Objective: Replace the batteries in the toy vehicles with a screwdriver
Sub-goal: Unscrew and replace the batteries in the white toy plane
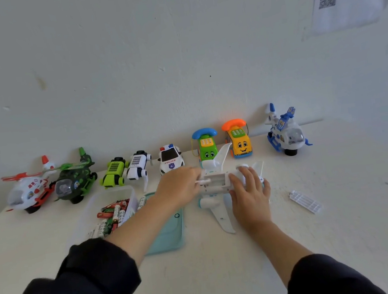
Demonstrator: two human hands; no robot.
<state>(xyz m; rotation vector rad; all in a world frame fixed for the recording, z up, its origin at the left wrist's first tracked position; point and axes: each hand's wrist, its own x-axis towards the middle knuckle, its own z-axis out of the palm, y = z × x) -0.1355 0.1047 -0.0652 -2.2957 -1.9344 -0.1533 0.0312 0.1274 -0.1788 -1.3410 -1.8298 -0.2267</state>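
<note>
A white toy airplane (216, 207) lies belly-up in the middle of the table, its battery compartment (216, 180) open. My left hand (178, 185) pinches a small white cylinder (203, 181), seemingly a battery, at the compartment's left end. My right hand (249, 197) lies on the plane's body with its fingers spread and fairly straight, holding it down. The white ribbed battery cover (305, 201) lies loose on the table to the right. A clear box of batteries (115, 214) stands under my left forearm. No screwdriver is in sight.
A teal tray (172, 235) lies beside the box, with a small black ring (177, 215) on it. Along the wall stand several toys: two helicopters (51, 186), two robot dogs (127, 169), a police car (170, 160), two phone cars (222, 143), a blue-white helicopter (285, 133).
</note>
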